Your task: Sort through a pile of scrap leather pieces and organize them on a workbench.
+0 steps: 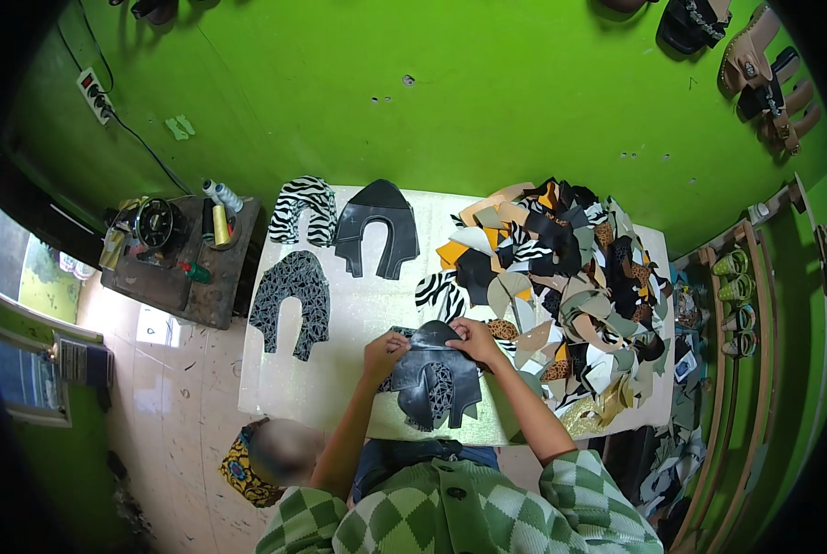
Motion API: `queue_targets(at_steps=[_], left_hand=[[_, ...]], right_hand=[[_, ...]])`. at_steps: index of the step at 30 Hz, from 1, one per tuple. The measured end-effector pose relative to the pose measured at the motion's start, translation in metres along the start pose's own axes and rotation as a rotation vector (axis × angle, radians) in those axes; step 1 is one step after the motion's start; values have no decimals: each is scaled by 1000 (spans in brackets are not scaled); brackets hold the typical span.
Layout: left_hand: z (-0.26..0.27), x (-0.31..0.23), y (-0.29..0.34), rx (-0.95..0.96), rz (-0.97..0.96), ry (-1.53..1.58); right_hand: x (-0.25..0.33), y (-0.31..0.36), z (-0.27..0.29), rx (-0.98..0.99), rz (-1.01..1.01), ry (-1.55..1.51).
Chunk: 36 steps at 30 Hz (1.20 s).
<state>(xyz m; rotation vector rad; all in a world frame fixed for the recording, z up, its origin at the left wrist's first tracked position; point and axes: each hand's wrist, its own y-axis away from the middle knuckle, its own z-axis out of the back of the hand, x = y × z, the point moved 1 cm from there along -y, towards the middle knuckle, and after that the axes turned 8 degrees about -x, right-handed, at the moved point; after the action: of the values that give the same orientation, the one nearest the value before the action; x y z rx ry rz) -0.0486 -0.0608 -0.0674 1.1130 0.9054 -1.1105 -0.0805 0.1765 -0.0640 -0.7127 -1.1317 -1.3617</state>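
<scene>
A black leather shoe-upper piece point(415, 369) hangs between my hands over the table's near edge. My left hand point(387, 354) pinches its upper left side, and my right hand point(475, 340) grips its upper right corner. Below and behind it shows a grey-and-black patterned piece point(441, 392), partly covered. To the left lie a stack of similar patterned U-shaped pieces point(289, 286), black U-shaped pieces point(376, 208) and zebra-striped ones point(301, 198).
A big heap of mixed scraps point(561, 277) covers the table's right side. A sewing machine point(157, 223) and thread cones point(224, 198) stand on a small table at left. Sandals point(750, 69) hang on the green wall. Someone sits close at my lower left point(252, 466).
</scene>
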Motion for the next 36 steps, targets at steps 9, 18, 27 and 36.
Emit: queue_targets(at_steps=[9,18,27,36], left_hand=[[-6,-8,4,-134,-75,-68],[-9,-7,10,-210,-127,-33],[-12,-12,13,-236,-154,-91],[-11,-15,14,-245,-144,-128]], right_hand=[[-5,-4,-6,-56,30,21],[0,-3,22,71,1,61],[-8,5,32,23,-41,3],[-10,14,32,103,-3,6]])
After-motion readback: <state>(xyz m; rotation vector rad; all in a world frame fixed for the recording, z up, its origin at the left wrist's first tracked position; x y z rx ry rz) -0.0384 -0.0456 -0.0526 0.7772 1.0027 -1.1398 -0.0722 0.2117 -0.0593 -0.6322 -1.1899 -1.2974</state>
